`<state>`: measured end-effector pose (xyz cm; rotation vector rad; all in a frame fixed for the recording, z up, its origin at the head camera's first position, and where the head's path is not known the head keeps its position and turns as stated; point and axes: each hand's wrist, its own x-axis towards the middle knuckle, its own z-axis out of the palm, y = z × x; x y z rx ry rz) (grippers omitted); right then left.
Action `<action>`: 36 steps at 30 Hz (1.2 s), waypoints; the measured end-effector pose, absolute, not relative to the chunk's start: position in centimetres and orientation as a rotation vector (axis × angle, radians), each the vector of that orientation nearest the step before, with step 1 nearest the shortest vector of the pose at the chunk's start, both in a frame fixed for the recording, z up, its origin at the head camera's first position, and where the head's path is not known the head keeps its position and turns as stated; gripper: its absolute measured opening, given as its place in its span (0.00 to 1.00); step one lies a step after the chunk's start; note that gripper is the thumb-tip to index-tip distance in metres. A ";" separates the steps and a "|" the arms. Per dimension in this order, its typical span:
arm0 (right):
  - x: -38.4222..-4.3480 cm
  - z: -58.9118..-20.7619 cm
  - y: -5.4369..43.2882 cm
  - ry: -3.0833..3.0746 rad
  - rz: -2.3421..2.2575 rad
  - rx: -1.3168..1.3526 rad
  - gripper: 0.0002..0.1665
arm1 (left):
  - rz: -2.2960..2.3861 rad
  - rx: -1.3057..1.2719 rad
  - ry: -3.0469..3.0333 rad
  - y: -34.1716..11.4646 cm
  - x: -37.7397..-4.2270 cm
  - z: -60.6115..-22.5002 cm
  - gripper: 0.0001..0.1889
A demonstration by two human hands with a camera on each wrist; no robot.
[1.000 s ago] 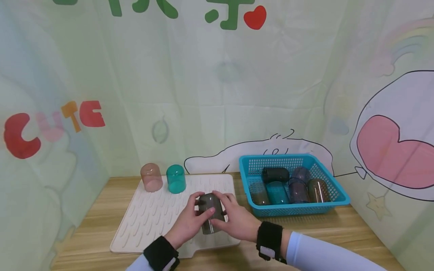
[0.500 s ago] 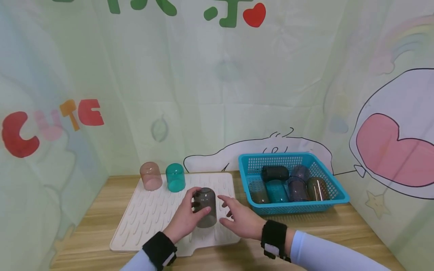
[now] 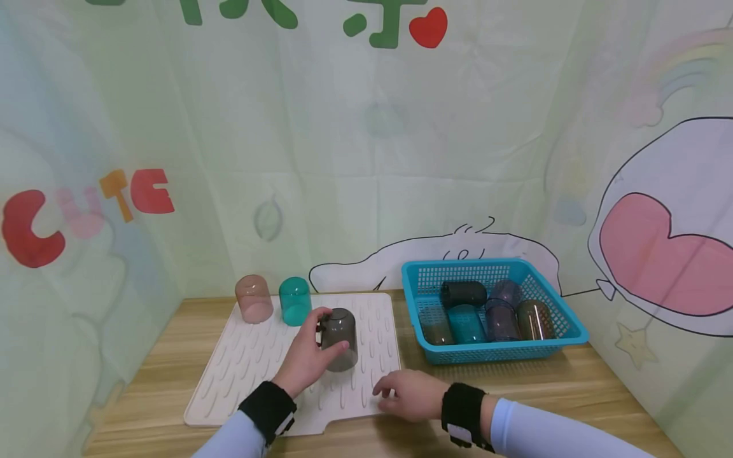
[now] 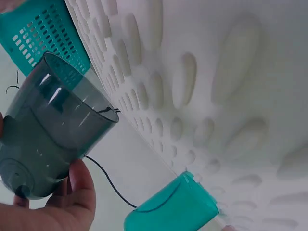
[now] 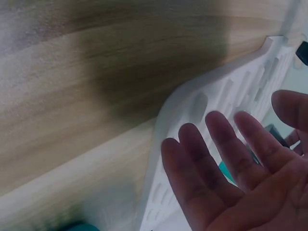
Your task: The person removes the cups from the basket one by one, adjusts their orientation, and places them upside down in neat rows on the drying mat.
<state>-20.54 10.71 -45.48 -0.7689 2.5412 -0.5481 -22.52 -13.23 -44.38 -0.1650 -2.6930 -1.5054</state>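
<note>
A dark grey see-through cup [image 3: 342, 327] is upside down in my left hand [image 3: 303, 359], thumb and fingers round its sides. In the left wrist view a gap shows between the cup's rim and the white ridged drying mat [image 4: 288, 72]. My right hand [image 3: 413, 394] holds nothing; it hovers by the mat's front right corner, its fingers loosely bent in the right wrist view. Toward the back left, a pink cup [image 3: 254, 299] and a teal cup [image 3: 295, 301] stand upside down side by side on the mat.
A blue plastic basket [image 3: 509, 350] sits right of the mat, holding several tinted cups, such as a black one [image 3: 464, 294] on its side and a brown one [image 3: 536, 320]. A printed cloth [image 3: 355, 140] hangs behind the wooden table [image 3: 154, 375].
Both hands were on the grey cup; the right hand let go and moved back toward the front. My left hand carried the cup slightly left and farther back over the mat.
</note>
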 end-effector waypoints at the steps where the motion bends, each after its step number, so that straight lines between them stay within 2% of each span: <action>1: -20.6 -45.7 10.8 2.541 -0.537 -0.780 0.14 | -1.498 -0.165 -2.691 -13.2 -22.7 -44.3 0.37; 26: -20.5 -46.3 11.4 2.478 -0.560 -0.779 0.16 | -1.176 -0.097 -2.679 -13.2 -29.8 -44.2 0.38; 36: -20.7 -46.9 11.9 2.492 -0.523 -0.907 0.16 | -1.126 -0.033 -2.716 -12.9 -32.1 -44.9 0.38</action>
